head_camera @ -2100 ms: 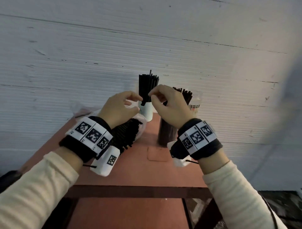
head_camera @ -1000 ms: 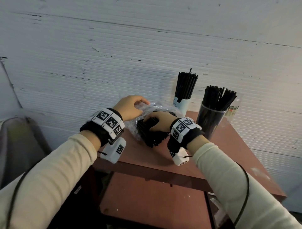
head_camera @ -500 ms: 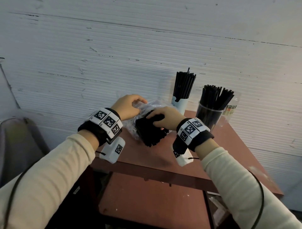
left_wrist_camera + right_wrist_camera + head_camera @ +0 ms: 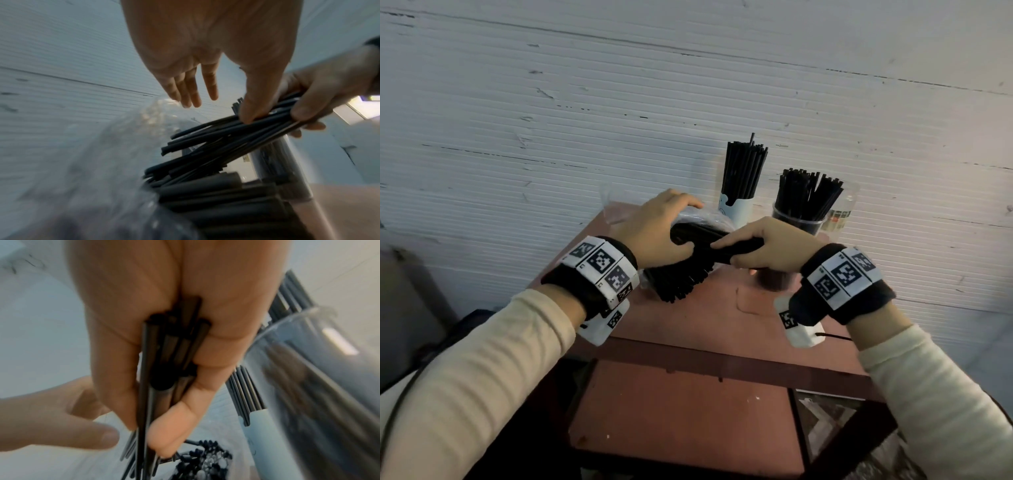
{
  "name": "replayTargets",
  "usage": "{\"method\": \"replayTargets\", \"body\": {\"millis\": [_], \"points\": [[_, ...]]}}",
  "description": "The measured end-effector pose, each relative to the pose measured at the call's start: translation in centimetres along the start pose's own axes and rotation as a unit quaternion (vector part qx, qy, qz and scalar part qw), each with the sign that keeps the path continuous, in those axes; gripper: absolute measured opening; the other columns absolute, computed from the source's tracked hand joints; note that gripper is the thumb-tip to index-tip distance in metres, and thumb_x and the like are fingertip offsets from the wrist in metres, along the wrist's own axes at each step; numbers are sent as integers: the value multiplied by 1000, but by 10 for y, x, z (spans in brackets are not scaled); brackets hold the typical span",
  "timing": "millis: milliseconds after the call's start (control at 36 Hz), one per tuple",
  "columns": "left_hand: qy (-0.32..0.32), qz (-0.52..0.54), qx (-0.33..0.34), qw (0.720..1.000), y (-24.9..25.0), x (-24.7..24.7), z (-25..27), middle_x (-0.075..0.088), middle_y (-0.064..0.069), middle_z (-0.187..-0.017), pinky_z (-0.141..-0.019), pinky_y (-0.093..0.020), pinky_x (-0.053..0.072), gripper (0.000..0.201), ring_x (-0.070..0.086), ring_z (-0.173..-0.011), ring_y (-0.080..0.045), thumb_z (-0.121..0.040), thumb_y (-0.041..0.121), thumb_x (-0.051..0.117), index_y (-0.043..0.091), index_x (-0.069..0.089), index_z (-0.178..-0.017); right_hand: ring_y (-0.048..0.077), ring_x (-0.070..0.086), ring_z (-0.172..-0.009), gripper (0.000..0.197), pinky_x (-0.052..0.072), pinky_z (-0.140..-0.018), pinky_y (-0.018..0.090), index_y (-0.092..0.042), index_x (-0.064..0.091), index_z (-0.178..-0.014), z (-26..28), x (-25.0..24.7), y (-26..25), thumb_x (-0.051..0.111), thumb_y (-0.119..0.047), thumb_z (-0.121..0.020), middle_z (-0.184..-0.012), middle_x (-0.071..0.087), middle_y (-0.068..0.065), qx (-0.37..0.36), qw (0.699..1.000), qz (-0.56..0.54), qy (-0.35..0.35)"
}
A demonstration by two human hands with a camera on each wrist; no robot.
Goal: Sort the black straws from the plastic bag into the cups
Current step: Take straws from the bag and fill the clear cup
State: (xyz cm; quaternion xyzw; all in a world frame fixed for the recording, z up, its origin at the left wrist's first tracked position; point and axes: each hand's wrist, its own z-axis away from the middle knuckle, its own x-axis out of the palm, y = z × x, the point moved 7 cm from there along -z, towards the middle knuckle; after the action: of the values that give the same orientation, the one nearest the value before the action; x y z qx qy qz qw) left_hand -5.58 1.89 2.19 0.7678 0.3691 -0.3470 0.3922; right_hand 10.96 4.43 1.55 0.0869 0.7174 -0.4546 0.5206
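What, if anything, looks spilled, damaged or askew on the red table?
Nothing stands out. The white paper cup and clear plastic cup stand upright with black straws inside; the right hand grips a straw bundle from the clear plastic bag.

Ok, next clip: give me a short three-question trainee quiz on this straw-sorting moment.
1. True or false: the right hand grips a bundle of black straws.
2. Where does the left hand rest? A) on the plastic bag B) on the white cup C) on the clear cup
3. Fill in: both cups at the back of the table already hold ____.

Key: 1 true; 2 A; 3 black straws.
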Motion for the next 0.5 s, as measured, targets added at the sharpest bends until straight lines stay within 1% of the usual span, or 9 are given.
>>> {"method": "replayTargets", "body": {"millis": [28,83,139,194,278,333,389,444,500], "points": [[-13,-14,20,1000,7,5,-3,46,6,-137,-93,-21,37,65,47,-119,-6,-77,34,75,26,48,-135,15,65,-69,39,53,-69,23,-38,70,-110,4,-3,1,68,-8,-85,-86,73,-9,0,1000,4,-1],[-48,-11,50,998,18,19,-11,48,6,-135,-102,-31,41,75,47,-123,-12,-68,44,80,25,48,-134,3,58,-58,39,44,-60,13,-35,70,-112,13,-8,3,67,-6,-85,-70,68,-18,5,1000,16,-2],[-86,-29,62,994,26,36,-19,50,10,-131,-102,-36,42,82,49,-119,-11,-61,53,78,28,48,-133,-2,52,-50,39,39,-53,8,-30,70,-115,20,-13,2,67,-6,-86,-60,62,-23,7,1000,26,1],[-114,-50,65,990,38,48,-26,52,11,-130,-98,-34,44,82,50,-116,-10,-62,51,80,30,46,-133,-2,52,-53,38,39,-55,9,-30,69,-117,29,-18,-1,67,-8,-86,-66,65,-19,-3,1000,30,4],[-105,-61,60,991,51,56,-36,64,6,-109,-81,-33,52,58,61,-97,-14,-70,33,77,32,51,-123,2,52,-58,39,42,-58,14,-33,68,-119,42,-25,-7,69,-11,-87,-81,69,0,-16,999,33,8],[-88,-57,48,993,59,55,-40,67,3,-87,-69,-34,52,29,64,-81,-19,-79,28,68,28,60,-107,-2,51,-56,40,40,-57,10,-31,67,-121,51,-34,-9,69,-10,-87,-77,66,-7,-18,999,34,24],[-73,-42,38,996,65,51,-43,68,2,-79,-71,-35,52,8,65,-78,-21,-85,29,63,24,63,-92,-3,61,-69,41,46,-66,11,-30,65,-124,62,-46,-13,69,-11,-87,-88,68,-15,-29,998,20,49],[-61,9,29,998,72,47,-43,68,5,-76,-75,-34,51,8,65,-77,-14,-87,33,66,26,61,-84,5,65,-91,41,50,-82,19,-33,62,-126,74,-61,-17,68,-17,-89,-106,70,-11,-44,994,7,95],[-49,84,23,995,77,43,-44,64,12,-64,-71,-28,48,11,61,-67,0,-87,35,69,31,60,-80,3,63,-102,40,48,-92,21,-36,61,-126,85,-78,-23,68,-25,-89,-113,68,-11,-59,987,-6,146]]}}
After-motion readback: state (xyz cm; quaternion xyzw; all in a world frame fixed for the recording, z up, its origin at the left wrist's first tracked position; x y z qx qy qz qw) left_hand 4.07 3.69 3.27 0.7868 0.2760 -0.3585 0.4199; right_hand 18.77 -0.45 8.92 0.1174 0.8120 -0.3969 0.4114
